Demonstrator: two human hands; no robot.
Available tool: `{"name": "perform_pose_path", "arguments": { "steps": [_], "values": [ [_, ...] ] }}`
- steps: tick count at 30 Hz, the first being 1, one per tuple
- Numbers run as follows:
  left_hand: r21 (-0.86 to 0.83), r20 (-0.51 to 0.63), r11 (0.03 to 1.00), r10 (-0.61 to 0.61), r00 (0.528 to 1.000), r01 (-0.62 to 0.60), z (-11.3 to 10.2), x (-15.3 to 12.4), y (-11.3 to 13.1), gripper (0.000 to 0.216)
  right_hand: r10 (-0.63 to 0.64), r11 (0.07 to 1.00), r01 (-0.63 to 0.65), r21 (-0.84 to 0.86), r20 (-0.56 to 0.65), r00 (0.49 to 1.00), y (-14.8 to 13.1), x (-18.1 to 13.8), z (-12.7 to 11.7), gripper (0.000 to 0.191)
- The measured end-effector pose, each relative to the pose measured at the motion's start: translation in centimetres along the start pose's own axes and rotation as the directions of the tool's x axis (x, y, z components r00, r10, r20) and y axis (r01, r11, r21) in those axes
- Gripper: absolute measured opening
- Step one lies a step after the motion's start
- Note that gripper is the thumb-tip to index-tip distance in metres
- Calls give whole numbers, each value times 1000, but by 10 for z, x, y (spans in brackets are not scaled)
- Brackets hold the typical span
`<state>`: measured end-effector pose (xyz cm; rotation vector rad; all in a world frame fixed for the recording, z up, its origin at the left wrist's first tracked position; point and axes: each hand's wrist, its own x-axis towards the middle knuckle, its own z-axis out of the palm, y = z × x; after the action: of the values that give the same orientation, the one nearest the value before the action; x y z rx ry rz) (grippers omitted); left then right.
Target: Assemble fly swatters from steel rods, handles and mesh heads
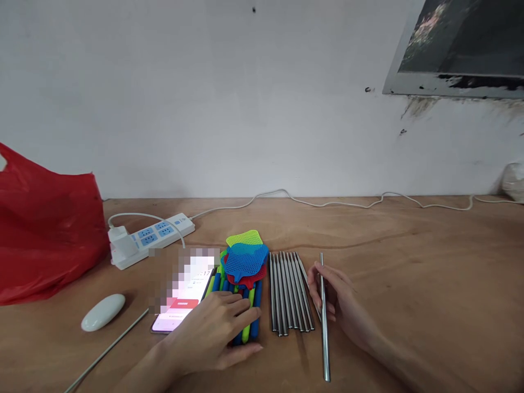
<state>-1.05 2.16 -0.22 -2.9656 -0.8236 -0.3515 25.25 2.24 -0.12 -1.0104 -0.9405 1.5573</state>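
My left hand (216,330) lies palm down, fingers spread, on the handles of a pile of coloured fly swatters (244,265), whose green, blue and red mesh heads point away from me. Beside them is a row of several metal rods (289,292) lying side by side. My right hand (338,303) rests just right of that row, fingers curled round one separate metal rod (325,327), which lies lengthwise towards me on the wooden table (409,256).
A phone (184,297) with a lit screen lies left of the swatters. A white power strip (149,237) with cable, a white oval object (102,311), a thin rod (106,349) and a red plastic bag (45,229) are at the left. A wall stands behind.
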Motion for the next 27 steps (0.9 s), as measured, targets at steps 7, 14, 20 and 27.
{"name": "perform_pose_path", "arguments": {
  "steps": [7, 14, 20, 27],
  "values": [
    [-41, -53, 999, -5, 999, 3, 0, 2, 7, 24, -91, 994, 93, 53, -28, 995, -1, 1, -1, 43],
    [-108, -66, 994, -41, 997, 34, -2, 3, 11, 20, -122, 990, 129, 59, -105, 987, -2, 3, -2, 42],
    [-180, -148, 981, -97, 984, 69, -4, 4, 15, 15, -131, 989, 136, 56, -74, 989, -4, 0, -3, 36],
    [-167, -288, 957, -276, 917, 235, -2, 7, 17, 24, -81, 997, 81, 16, 5, 997, -3, -2, 0, 35]
  ]
}}
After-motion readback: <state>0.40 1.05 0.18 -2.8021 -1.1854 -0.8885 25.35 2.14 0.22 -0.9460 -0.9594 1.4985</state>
